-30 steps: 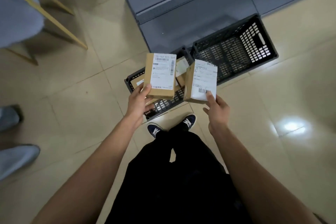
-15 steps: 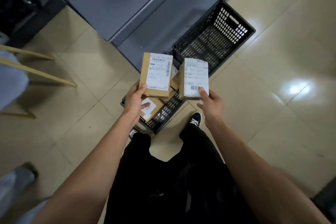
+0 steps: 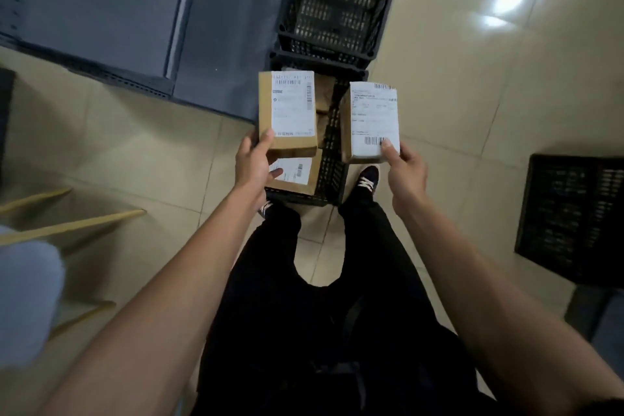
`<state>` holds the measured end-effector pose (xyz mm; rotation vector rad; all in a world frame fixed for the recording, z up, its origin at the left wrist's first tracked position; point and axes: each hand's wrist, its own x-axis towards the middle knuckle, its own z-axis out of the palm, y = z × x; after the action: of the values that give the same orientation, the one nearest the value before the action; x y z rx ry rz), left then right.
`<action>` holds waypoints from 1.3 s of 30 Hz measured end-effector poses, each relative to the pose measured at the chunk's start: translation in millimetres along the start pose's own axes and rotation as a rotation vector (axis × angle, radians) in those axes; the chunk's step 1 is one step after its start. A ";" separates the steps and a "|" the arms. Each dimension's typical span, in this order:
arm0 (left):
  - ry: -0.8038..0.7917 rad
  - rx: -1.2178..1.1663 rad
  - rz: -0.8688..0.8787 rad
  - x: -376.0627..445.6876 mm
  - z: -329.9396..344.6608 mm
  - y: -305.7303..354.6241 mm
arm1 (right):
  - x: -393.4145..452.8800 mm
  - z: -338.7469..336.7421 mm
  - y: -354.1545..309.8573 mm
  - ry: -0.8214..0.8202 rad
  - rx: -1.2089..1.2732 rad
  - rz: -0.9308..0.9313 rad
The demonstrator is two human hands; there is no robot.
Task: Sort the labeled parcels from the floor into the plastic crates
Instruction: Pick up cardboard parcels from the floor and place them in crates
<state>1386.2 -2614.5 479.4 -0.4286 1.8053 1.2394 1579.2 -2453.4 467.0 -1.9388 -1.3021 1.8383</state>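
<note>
Parcels under inspection: two cardboard boxes, each bearing a white printed label, both held in the air above the near crate (image 3: 332, 176). Left parcel (image 3: 287, 110) is gripped at its near edge by the left hand (image 3: 253, 167), thumb on the labelled face, remaining fingers curled beneath. Right parcel (image 3: 370, 121) is gripped at its near right corner by the right hand (image 3: 403, 172), thumb pressed on the barcode, other fingers behind the box and not visible. The two parcels stand side by side, apart, labels facing up.

Near crate, black perforated plastic, sits on the tiled floor (image 3: 135, 152) just ahead of the person's shoes; it contains at least one more labelled parcel (image 3: 297, 174), partly hidden by the left hand. A far crate (image 3: 337, 0) adjoins it and shows no contents. A third crate (image 3: 574, 213) lies well apart at the right. Grey shelving (image 3: 118, 10) occupies the far left.
</note>
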 end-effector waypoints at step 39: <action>-0.163 0.269 0.138 267.5 22.5 -147.9 | 242.9 167.1 235.1 0.305 -0.057 -0.031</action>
<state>1350.4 -2610.0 175.1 -0.0514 1.8511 1.0693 1507.8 -2503.9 100.3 -2.1115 -1.2875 1.4339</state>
